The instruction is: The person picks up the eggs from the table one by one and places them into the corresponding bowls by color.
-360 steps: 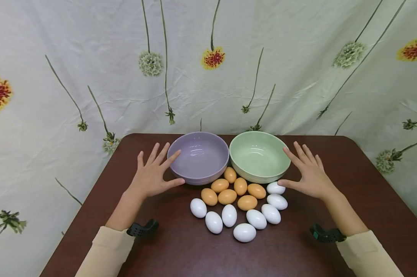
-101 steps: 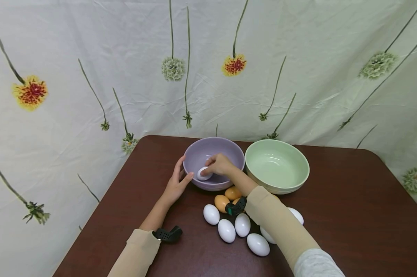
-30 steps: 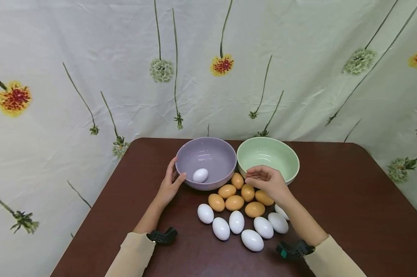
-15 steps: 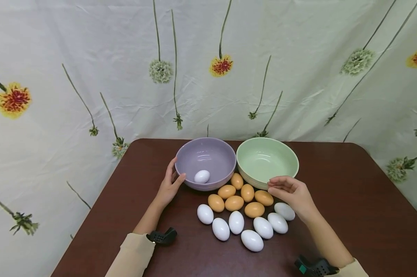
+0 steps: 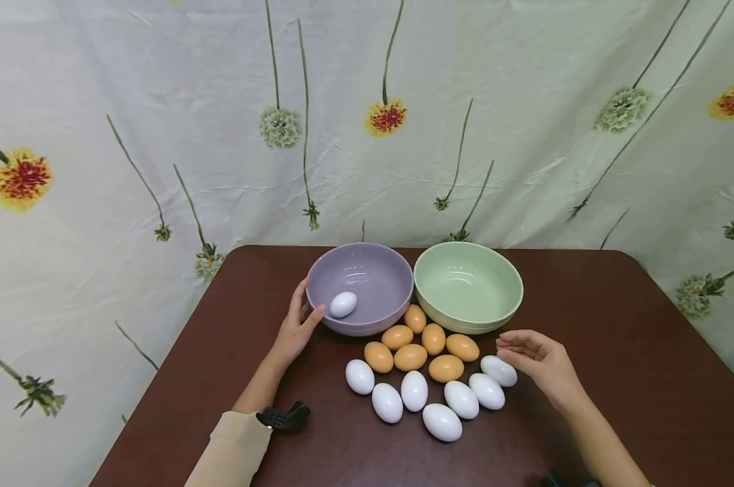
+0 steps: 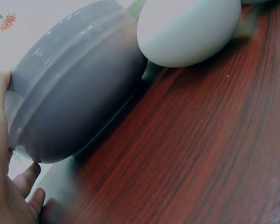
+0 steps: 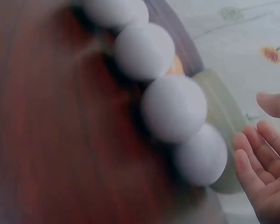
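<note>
My left hand (image 5: 295, 328) holds the left side of the purple bowl (image 5: 385, 323), thumb near the front rim and fingers around the outer wall. In the left wrist view its fingertips touch the bowl wall (image 6: 79, 93). One white egg (image 5: 343, 304) lies inside that bowl. My right hand (image 5: 540, 365) hovers with loosely bent fingers and nothing in them, just right of the rightmost white egg (image 5: 498, 370). The right wrist view shows the right hand (image 7: 266, 163) apart from a row of white eggs (image 7: 174, 108).
A green bowl (image 5: 464, 325) stands against the purple one's right side. Several brown eggs (image 5: 410, 357) lie in front of both bowls, with several white eggs (image 5: 442, 423) nearer. A flowered cloth (image 5: 220, 101) hangs behind the dark wooden table (image 5: 616, 325).
My right hand has left the purple bowl after letting go of a white egg, moving right and nearer to the outer white eggs. That egg has rolled slightly in the bowl. My left hand stays.
</note>
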The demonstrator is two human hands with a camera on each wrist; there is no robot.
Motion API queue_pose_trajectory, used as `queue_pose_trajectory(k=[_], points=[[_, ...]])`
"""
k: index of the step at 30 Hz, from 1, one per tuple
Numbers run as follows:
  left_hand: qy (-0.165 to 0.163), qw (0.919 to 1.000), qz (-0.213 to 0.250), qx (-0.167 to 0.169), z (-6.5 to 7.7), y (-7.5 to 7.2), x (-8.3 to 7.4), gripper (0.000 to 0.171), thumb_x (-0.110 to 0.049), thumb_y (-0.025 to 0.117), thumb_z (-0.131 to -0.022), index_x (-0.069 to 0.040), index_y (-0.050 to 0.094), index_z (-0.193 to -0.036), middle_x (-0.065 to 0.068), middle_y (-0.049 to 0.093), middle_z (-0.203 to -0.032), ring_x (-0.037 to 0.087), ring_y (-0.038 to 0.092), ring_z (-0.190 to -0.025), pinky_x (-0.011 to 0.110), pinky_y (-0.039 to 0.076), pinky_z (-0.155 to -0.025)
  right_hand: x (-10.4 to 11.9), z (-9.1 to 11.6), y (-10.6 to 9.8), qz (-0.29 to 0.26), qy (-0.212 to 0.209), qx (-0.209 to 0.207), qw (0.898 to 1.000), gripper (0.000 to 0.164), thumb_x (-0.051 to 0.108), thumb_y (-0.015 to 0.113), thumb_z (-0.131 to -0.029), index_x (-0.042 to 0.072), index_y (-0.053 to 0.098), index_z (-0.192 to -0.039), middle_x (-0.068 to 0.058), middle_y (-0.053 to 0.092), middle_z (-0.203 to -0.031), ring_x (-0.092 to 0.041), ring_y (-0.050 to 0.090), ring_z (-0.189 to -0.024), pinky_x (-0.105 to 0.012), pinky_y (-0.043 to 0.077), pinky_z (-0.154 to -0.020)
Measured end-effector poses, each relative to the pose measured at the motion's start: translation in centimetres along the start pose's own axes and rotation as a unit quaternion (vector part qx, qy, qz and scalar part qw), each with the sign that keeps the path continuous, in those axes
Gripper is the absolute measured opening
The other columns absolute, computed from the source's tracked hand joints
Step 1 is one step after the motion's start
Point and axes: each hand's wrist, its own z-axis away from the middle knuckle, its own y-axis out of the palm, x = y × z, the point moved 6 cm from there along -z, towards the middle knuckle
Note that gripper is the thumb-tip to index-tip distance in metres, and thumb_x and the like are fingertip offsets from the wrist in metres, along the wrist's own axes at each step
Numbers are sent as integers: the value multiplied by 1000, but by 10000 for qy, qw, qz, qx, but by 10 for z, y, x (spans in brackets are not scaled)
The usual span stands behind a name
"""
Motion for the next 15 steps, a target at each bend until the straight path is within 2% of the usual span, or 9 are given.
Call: queue_pose_trajectory(k=[5,12,15], points=[[-23,10000,23,14,1,-1,-4,71,-15,55,-100,-17,13,-157,11,9,-162,39,24,-142,51,27,-110,-16,9,-11,57,41,-154,9999,26,-8,67,-86,-14,61,-111,-4,72,-101,-9,67,-93,-20,52,-79],[-47,9999,-48,118,10,0,-33,71,-12,54,-100,-4,12,-155,21,9,-160,46,24,-140,54,28,-109,-37,16,-19,279,148,-210,9993,31,-6,69,-86,-17,58,-114,-6,71,-103,-7,66,-94,-20,52,-79],[-80,9999,-85,79,11,0,-35,70,-12,54,-100,-5,13,-156,20,10,-160,46,25,-140,54,29,-109,-40,16,-18,379,150,-205,9990,34,-6,70,-85,-18,57,-114,-6,71,-103,-6,66,-94,-19,52,-79]])
